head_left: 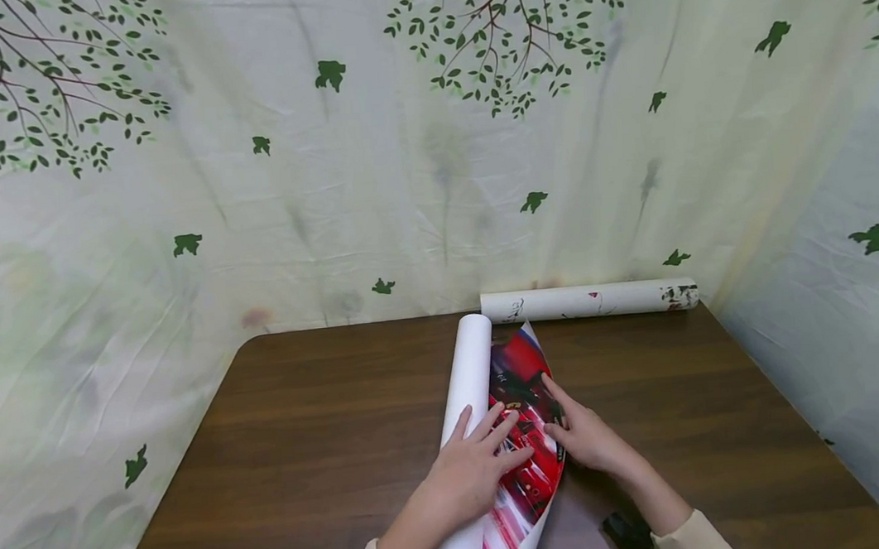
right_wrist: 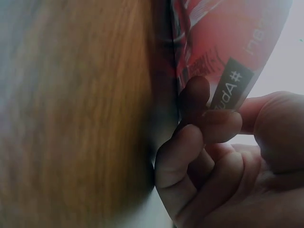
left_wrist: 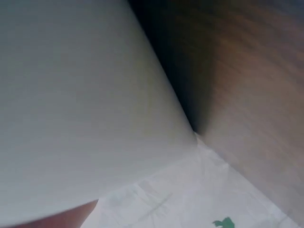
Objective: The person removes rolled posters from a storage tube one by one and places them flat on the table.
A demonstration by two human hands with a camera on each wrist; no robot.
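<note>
A poster, partly rolled, lies lengthwise on the table; its white roll [head_left: 467,381] is at the left and its red printed side [head_left: 520,461] shows at the right. My left hand [head_left: 465,476] rests across the roll, fingers spread and straight, tips over the print. The white roll [left_wrist: 95,95] fills much of the left wrist view. At the poster's right edge, my right hand [head_left: 593,439] pinches the paper between thumb and curled fingers. The right wrist view shows these fingers [right_wrist: 178,156] at the red sheet [right_wrist: 223,38], beside a dark label with white lettering.
Another rolled sheet [head_left: 590,301], white with dark and red marks, lies along the table's back edge. A small black object [head_left: 625,534] sits beside the right forearm. The brown wooden table [head_left: 327,413] meets a hanging cloth [head_left: 404,168] printed with branches and leaves.
</note>
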